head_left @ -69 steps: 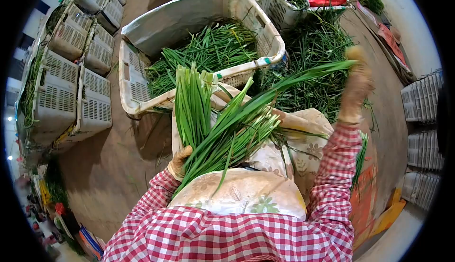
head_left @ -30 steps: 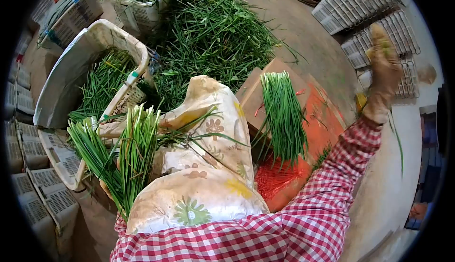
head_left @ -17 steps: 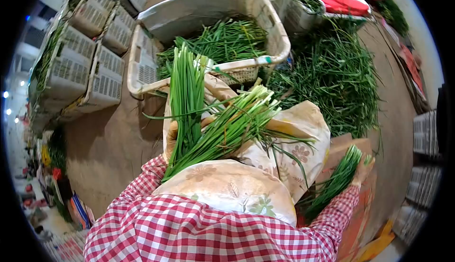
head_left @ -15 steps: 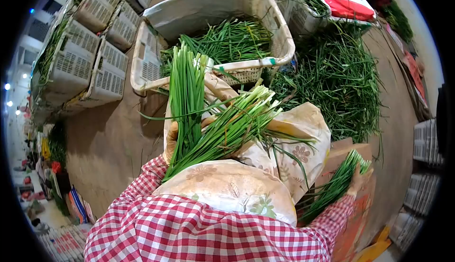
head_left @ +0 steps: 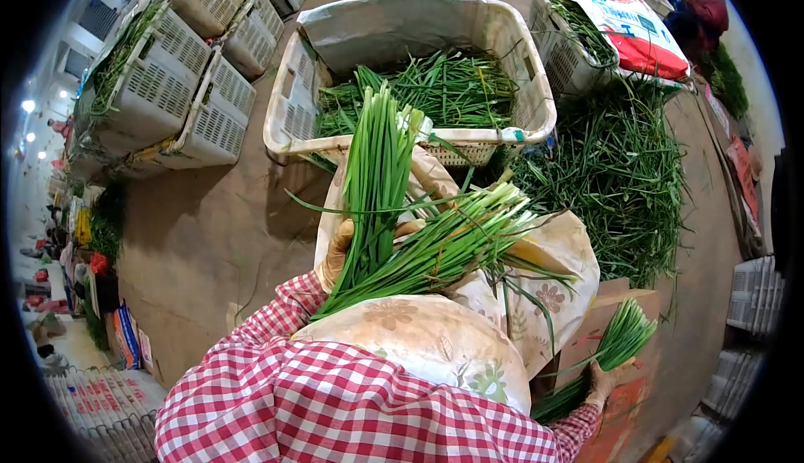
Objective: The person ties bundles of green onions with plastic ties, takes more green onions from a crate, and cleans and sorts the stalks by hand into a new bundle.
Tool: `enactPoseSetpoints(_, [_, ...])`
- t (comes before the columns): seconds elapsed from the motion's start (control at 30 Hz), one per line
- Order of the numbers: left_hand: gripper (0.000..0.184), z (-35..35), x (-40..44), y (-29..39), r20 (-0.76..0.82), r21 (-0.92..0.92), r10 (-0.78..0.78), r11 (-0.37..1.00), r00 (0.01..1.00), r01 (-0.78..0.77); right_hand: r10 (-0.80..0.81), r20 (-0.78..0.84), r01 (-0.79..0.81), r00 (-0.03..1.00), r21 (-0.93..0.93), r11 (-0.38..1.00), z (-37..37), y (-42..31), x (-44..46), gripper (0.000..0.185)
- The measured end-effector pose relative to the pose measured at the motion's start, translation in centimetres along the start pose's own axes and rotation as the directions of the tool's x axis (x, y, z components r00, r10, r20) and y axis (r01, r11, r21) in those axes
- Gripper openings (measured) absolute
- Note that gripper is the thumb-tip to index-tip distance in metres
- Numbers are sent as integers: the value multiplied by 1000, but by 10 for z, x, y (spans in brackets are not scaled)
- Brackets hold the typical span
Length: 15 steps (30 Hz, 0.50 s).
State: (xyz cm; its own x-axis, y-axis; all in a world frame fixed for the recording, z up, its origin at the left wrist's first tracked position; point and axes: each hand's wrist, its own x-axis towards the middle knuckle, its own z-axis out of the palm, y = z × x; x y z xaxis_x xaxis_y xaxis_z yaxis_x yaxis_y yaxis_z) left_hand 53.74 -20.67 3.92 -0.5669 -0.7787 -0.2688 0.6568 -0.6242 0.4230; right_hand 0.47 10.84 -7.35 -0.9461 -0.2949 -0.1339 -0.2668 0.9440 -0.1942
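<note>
My left hand (head_left: 337, 253) is wrapped round an upright bunch of green chives (head_left: 373, 170), its pale cut ends pointing up. A second bunch of chives (head_left: 456, 241) lies slantwise across my lap on a stained, flower-printed apron (head_left: 419, 329), against the first bunch. To my right, my right hand (head_left: 605, 379) grips a smaller bunch of chives (head_left: 620, 337) beside a cardboard box (head_left: 630, 408). Its fingers are closed round the stalks, partly hidden by leaves.
In front stands a white plastic crate (head_left: 410, 138) with loose chives inside. A heap of chives (head_left: 611, 178) lies on the floor at right, near a crate bearing a red-and-white bag (head_left: 624, 23). Stacked crates (head_left: 167, 86) stand left. Another person (head_left: 703, 15) is at far right.
The view has tilted, so the surroundings sit lower and farther right. My right hand has moved down and closer to my body with its bunch. My left hand keeps its hold.
</note>
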Motion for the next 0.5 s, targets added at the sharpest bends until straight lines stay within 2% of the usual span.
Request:
enactPoseSetpoints(0.07, [76, -4, 6, 3, 17, 13, -16, 1000, 1000, 16, -295, 38, 286, 955, 149, 947, 21, 50, 38, 105])
enactPoseSetpoints(0.1, [77, -3, 6, 4, 33, 19, -21, 1000, 999, 21, -264, 78, 240, 961, 235, 942, -6, 17, 13, 95])
enactPoseSetpoints(0.13, [77, -4, 6, 5, 40, 27, -30, 999, 999, 29, -263, 72, 241, 962, 227, 944, -17, -4, 0, 95])
enactPoseSetpoints(0.2, [77, -8, 5, 8, 73, 75, -49, 996, 996, 43, -236, 104, 228, 966, 79, 970, -31, -35, -14, 101])
enactPoseSetpoints(0.23, [78, -10, 5, 11, 86, 123, -56, 991, 995, 45, -37, 97, 68, 995, -340, 938, -37, -59, -15, 90])
enactPoseSetpoints(0.3, [78, -11, 9, 15, 122, 209, -91, 976, 988, 64, -47, 236, 138, 971, -386, 912, -54, -87, 0, 75])
enactPoseSetpoints(0.33, [79, -8, 11, 16, 134, 218, -111, 973, 985, 80, -364, 112, 379, 925, -160, 912, -56, -98, -5, 64])
enactPoseSetpoints(0.37, [87, 2, 11, 17, 98, 88, -165, 984, 981, 156, -493, 71, 485, 867, 108, 868, -72, -141, -25, 61])
enactPoseSetpoints(0.4, [88, 2, 11, 17, 69, 66, -157, 986, 985, 153, -577, 41, 532, 816, 338, 776, -83, -184, -50, 58])
enactPoseSetpoints(0.43, [89, 3, 12, 18, 32, 118, -146, 983, 989, 141, -544, 193, 268, 816, 708, 653, -95, -228, -84, 49])
enactPoseSetpoints(0.47, [90, 5, 13, 21, -3, 171, -131, 977, 991, 129, -564, 381, 148, 733, 720, 678, -95, -250, -95, 58])
enactPoseSetpoints(0.5, [90, 8, 13, 24, 4, 171, -145, 975, 989, 142, -674, 513, -27, 531, 806, 592, -89, -274, -108, 57])
